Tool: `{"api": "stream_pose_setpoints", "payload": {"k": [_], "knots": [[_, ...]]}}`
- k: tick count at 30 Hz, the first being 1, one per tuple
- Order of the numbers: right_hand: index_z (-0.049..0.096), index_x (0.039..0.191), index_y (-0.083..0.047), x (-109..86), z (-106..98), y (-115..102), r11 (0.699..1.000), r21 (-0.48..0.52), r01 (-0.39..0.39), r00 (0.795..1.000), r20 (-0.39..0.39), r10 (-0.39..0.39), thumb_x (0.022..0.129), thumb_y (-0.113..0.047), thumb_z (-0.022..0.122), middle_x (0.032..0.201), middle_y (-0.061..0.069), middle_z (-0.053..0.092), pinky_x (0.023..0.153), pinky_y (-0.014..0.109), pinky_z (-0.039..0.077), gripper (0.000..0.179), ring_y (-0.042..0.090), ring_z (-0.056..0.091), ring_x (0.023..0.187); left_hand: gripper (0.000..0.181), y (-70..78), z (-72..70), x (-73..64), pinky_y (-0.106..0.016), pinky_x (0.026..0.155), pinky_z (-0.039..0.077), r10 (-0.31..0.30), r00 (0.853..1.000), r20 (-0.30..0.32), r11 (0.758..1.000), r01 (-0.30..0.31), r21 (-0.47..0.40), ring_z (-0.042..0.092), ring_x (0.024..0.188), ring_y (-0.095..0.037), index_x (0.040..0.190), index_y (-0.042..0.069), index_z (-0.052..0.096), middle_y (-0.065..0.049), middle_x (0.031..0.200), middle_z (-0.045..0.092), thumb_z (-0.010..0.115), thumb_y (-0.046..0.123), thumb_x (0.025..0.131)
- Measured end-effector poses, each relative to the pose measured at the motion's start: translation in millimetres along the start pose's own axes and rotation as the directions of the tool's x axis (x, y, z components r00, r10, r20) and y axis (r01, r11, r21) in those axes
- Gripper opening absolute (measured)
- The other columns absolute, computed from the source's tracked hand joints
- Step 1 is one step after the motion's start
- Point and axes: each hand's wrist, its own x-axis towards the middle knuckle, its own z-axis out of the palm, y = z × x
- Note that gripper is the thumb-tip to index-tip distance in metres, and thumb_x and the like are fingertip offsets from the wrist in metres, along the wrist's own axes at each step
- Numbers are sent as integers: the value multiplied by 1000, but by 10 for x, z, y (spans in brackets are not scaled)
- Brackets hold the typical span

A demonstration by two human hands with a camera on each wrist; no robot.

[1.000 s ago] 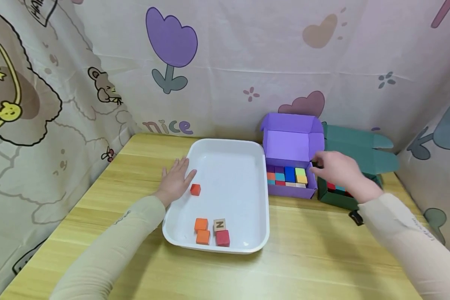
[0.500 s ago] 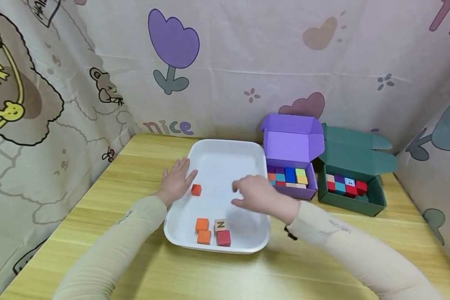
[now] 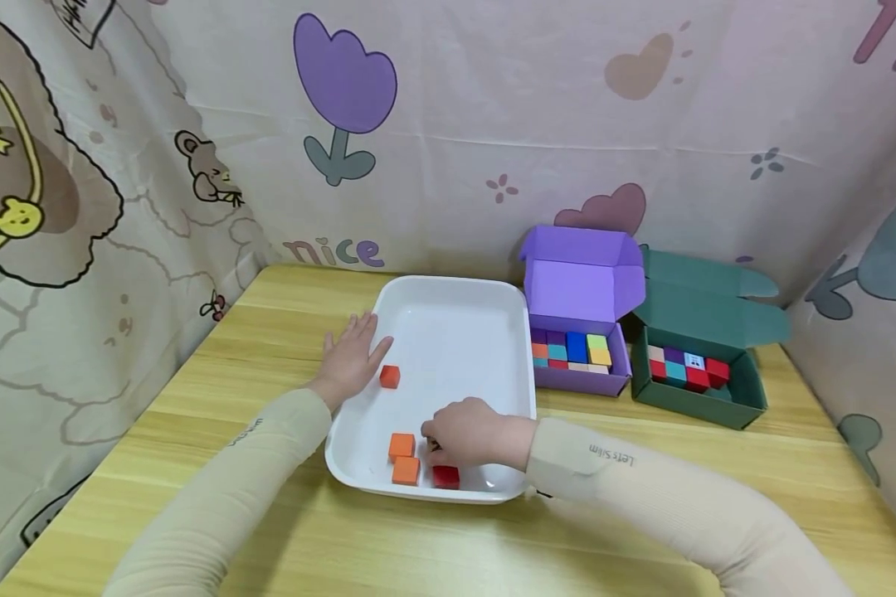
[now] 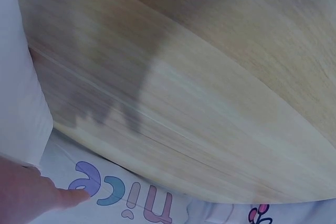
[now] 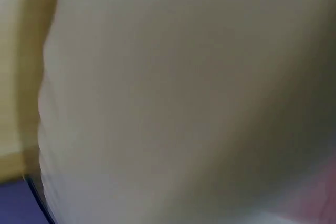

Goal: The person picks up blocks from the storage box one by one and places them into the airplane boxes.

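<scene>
A white tray [image 3: 466, 323] holds several small cubes. My right hand [image 3: 466, 433] is down at its near end, with thumb and fingers curled onto the wooden letter block [image 3: 433, 445], which is mostly hidden under them. Just below that hand sits a red block [image 3: 445, 478]. To the left lie two orange blocks, an upper orange block [image 3: 401, 446] and a lower orange block [image 3: 406, 471]. Farther back is a small red-orange block [image 3: 390, 377]. My left hand [image 3: 347, 361] rests flat on the tray's left rim, fingers spread; part of it shows at the lower left of the left wrist view.
Right of the tray stands an open purple box [image 3: 582, 383] packed with coloured blocks. Beside it is an open green box [image 3: 750, 398] with several more. A printed curtain [image 3: 448, 124] hangs behind the wooden table [image 3: 605, 531]. Sleeve fills most of the right wrist view.
My right hand has come from the boxes at the right, across the tray, down to the wooden letter block. My left hand has stayed on the rim.
</scene>
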Motion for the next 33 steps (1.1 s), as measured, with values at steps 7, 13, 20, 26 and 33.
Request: {"api": "stream_pose_setpoints", "payload": {"k": [7,13,20,26,33], "knots": [[64,117,-22,36,110,45,998,32,49,998,33,-50,95,-28,53,85,-5,64,65,21,48,26,7,53,71,68,10,-13,-14,-64,112,2,-2,1000,5,1000,2,-4,4,146,-35,149,2,14,-16,157,11,26,47,100],[65,93,-15,22,88,130,995,102,5,999,37,-9,93,-20,54,67,-4,52,60,20,39,12,9,44,64,67,5,-14,-8,-64,112,2,-1,1000,6,1000,1,1,4,146,-35,150,3,14,-15,157,11,25,47,100],[53,72,-15,1,115,229,993,121,-11,1000,2,11,93,-17,53,60,-4,42,56,21,33,21,10,40,60,68,-8,-6,-2,-64,112,1,1,1000,3,1000,-1,-1,4,146,-35,150,3,13,-15,157,10,24,48,100],[62,79,-17,-20,147,323,991,114,-64,998,6,64,94,-25,54,66,-6,54,59,23,39,19,8,44,62,68,-11,-1,-1,-64,112,0,-3,1000,2,1000,3,-7,4,146,-36,150,3,13,-15,157,10,25,47,100],[66,109,-17,-34,137,384,992,122,29,999,15,-31,88,-25,65,90,-4,64,72,25,49,23,8,52,77,68,-2,-12,-6,-65,112,2,3,1000,-2,1000,-3,1,5,145,-36,149,2,14,-16,157,11,25,47,100]]}}
